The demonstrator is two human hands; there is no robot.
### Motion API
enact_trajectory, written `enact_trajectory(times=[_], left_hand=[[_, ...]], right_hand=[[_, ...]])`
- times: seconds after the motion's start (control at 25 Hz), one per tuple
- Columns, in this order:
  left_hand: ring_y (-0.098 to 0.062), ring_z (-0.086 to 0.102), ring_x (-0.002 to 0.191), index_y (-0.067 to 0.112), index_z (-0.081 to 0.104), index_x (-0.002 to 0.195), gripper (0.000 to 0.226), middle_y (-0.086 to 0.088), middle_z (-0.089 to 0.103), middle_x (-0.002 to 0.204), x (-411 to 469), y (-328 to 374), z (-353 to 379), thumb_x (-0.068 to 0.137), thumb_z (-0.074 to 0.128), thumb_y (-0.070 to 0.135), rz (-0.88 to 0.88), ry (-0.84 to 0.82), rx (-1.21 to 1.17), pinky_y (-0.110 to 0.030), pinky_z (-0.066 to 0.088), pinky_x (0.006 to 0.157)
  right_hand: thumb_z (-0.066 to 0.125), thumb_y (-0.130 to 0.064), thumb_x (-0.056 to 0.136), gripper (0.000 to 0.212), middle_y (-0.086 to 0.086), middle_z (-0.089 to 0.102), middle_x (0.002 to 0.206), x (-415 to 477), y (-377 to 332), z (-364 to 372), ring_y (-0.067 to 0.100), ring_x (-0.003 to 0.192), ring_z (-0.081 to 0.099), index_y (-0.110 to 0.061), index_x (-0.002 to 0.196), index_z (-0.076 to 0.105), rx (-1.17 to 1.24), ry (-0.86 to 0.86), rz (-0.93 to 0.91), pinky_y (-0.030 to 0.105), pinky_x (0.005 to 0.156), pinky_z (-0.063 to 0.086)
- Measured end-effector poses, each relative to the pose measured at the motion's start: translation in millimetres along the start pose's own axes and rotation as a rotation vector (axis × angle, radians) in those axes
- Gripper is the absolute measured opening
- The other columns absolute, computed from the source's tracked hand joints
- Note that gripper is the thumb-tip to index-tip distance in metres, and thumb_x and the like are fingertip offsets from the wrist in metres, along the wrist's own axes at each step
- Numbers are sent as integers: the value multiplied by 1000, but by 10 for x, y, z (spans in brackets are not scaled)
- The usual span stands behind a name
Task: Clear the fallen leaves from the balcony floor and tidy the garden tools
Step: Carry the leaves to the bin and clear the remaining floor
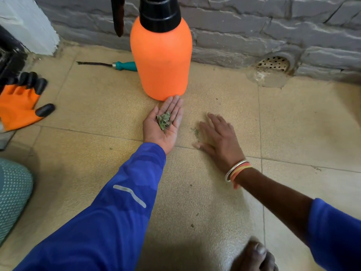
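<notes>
My left hand (pixel 163 124) lies palm up on the tan floor tiles, fingers straight, with a small heap of dry green leaves (pixel 163 120) in its palm. Its fingertips touch the base of the orange sprayer bottle (pixel 161 55). My right hand (pixel 218 137) rests flat on the floor, palm down, fingers spread. A few leaf crumbs (pixel 195 132) lie on the tile just left of its fingers. An orange garden glove with black claws (pixel 19 102) lies at the left. A hand tool with a teal handle (pixel 125 65) lies on the floor behind the sprayer.
A grey stone wall (pixel 254 26) runs along the back, with a round perforated drain cover (pixel 273 64) at its foot. A teal dotted object (pixel 11 194) sits at the lower left. My bare toes (pixel 256 257) show at the bottom. Small leaf specks (pixel 192 224) dot the tiles.
</notes>
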State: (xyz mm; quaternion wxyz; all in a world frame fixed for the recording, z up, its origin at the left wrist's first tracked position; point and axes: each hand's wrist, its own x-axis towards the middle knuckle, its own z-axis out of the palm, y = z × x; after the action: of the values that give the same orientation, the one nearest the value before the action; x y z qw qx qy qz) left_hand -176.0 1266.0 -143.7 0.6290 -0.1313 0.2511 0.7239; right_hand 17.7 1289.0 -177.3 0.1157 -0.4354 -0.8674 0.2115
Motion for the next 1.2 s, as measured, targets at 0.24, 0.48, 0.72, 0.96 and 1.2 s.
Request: enact_trajectory(times=[0.24,0.48,0.72,0.96,1.2], left_hand=[[-33,55,129,-9,57,124,50,-24,66,124,-10,0,-7,108,29,28,8,14,-25,-39,41,113],[-32,55,130,-9,56,126,50,-23,63,129,-5,-32,-14,108,29,28,-2,11,-27,-38,42,112],[-31,56,128,-8,60,120,48,-23,64,128,-34,-73,3,107,30,27,-4,16,-18,-38,41,113],[-29,59,125,-6,58,123,48,-21,68,118,-47,-209,58,108,29,28,-17,33,9,-36,49,101],[-23,73,82,1,67,102,41,-15,73,94,-35,-410,261,105,39,30,-44,75,20,-27,61,71]], right_hand=[[63,-61,72,50,-6,41,153,355,217,-94,28,148,20,-37,115,71,165,-13,-120,59,118,8],[66,-57,72,29,-16,54,140,371,129,-32,23,145,28,-44,98,71,292,73,-38,58,117,6],[79,-40,74,12,-10,62,118,385,79,35,19,121,50,-32,83,79,250,186,-26,58,112,19],[75,-30,83,7,-11,54,107,497,-102,-168,9,107,44,-23,84,73,371,207,-16,53,101,38],[72,-32,81,12,-9,61,104,615,-543,-388,5,109,50,-21,81,77,400,263,-147,51,113,23]])
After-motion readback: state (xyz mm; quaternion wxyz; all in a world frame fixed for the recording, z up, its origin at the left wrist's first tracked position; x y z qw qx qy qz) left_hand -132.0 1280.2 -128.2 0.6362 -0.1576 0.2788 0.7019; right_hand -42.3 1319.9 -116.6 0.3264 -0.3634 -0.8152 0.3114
